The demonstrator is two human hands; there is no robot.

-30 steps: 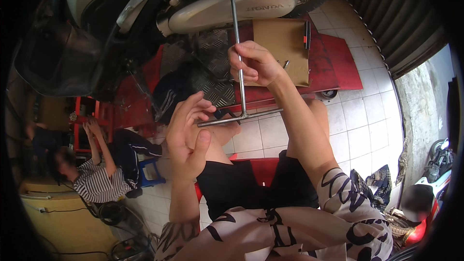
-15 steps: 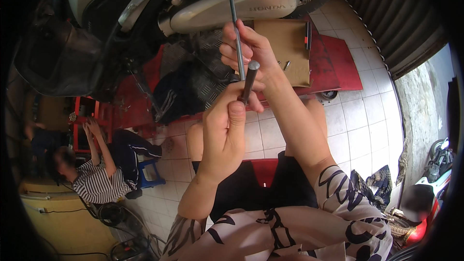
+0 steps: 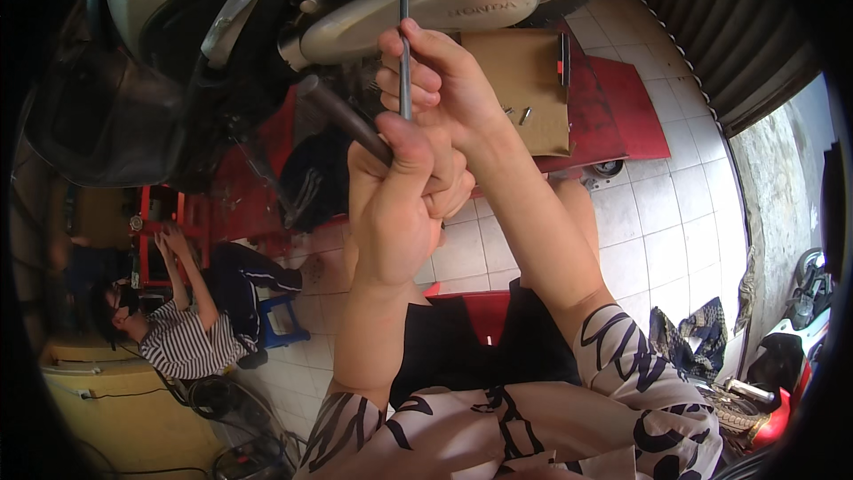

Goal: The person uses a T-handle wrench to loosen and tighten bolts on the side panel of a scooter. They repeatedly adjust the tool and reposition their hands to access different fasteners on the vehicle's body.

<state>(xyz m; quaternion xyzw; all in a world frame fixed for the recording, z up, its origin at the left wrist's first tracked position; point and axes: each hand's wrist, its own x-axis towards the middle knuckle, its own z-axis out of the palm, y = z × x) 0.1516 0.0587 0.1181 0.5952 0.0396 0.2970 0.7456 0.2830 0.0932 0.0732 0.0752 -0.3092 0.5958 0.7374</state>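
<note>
Two hands on one tool in the head view, as I read it remotely: left hand (image 3: 395, 213) wrapped round the crossbar of a metal T-handle wrench (image 3: 405, 80), right hand (image 3: 453, 93) ahead of it, fingers curled lightly about the shaft. The shaft points away from both hands to the upper edge of a silver engine cover (image 3: 444, 13); whether its tip is seated, I cannot tell. Handling, my estimate: stiff, moderately heavy, smooth enough to slip if oily; best hold is the crossbar for turning, the shaft for steadying. Right of the right hand, cardboard (image 3: 515, 62) bearing small metal parts (image 3: 526, 115) lies on a red platform (image 3: 622, 107). Below the hands, pale floor tiles (image 3: 480, 244). Left of the left hand, a co-worker (image 3: 191, 338) in a striped shirt, by a blue stool (image 3: 283, 324); far right, a corrugated shutter (image 3: 724, 36).
</note>
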